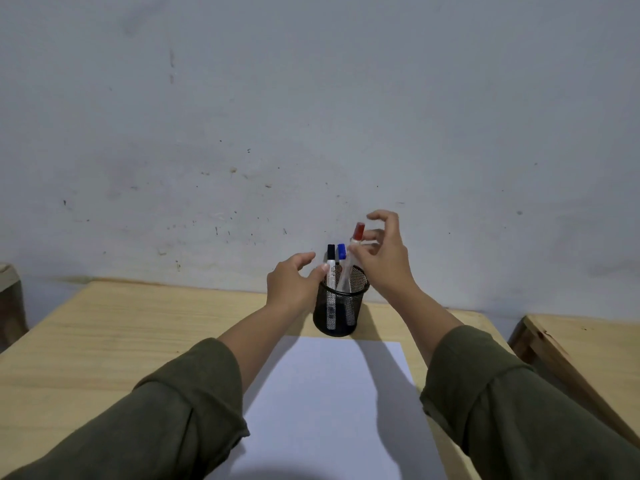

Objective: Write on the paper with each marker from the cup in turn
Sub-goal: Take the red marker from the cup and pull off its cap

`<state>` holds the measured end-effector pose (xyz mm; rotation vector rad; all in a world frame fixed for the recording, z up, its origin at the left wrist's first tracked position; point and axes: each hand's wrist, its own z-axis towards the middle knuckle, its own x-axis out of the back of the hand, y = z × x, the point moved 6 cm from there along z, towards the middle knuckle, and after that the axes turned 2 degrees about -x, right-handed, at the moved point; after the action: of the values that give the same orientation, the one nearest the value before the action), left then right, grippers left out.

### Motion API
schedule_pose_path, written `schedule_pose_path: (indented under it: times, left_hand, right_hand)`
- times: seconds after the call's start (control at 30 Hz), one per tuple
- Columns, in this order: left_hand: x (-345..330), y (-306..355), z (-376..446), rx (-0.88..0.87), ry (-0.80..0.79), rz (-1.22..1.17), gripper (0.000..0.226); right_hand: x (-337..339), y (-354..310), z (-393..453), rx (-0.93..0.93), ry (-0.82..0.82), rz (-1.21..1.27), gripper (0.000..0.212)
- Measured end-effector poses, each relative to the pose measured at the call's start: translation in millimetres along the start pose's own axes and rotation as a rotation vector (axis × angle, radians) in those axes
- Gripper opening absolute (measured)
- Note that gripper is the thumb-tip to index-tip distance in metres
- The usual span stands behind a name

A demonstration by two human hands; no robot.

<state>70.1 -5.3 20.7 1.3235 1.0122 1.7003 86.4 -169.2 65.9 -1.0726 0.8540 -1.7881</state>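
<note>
A black mesh cup (341, 315) stands on the wooden table just beyond a blank white paper (325, 410). In the cup are a black-capped marker (331, 268) and a blue-capped marker (341, 252). A red-capped marker (356, 237) sticks up higher than the other two, its lower end still inside the cup. My right hand (382, 258) pinches its white barrel with thumb and fingers. My left hand (294, 282) rests against the cup's left rim, thumb touching the edge, fingers curved and apart.
The table (104, 341) backs onto a stained grey wall (311, 116). A second wooden table (588, 348) stands to the right across a narrow gap. A dark object (10, 299) sits at the far left edge.
</note>
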Motion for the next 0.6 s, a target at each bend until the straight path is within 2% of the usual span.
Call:
schedule_pose_path:
  times: [0.1,0.17,0.27,0.37,0.47,0.6]
  left_hand:
    - [16.9,23.0,-4.5,-0.072,0.059,-0.090,0.036]
    - [26.5,40.9,-10.9,-0.117,0.079,-0.163,0.031]
    - [33.2,64.4,-25.4,-0.155,0.033,-0.309,0.028]
    - [34.3,76.9,-47.4,-0.139,-0.107,-0.411,0.029]
    - [36.9,74.5,-72.2,-0.089,-0.214,-0.442,0.025]
    - [51.0,54.8,-99.3,0.030,-0.158,-0.566,0.009]
  right_hand:
    - [18.7,-30.7,-1.6,0.054,0.128,0.145,0.044]
    - [25.1,-49.5,-9.8,0.072,0.153,0.228,0.042]
    - [19.7,-64.3,-36.1,0.020,0.032,0.318,0.040]
    - [9.8,-66.3,-72.3,-0.061,-0.109,0.329,0.040]
    - [6.7,-71.7,-106.4,-0.122,-0.181,0.342,0.037]
    - [6.2,-77.4,-142.9,-0.223,-0.303,0.380,0.036]
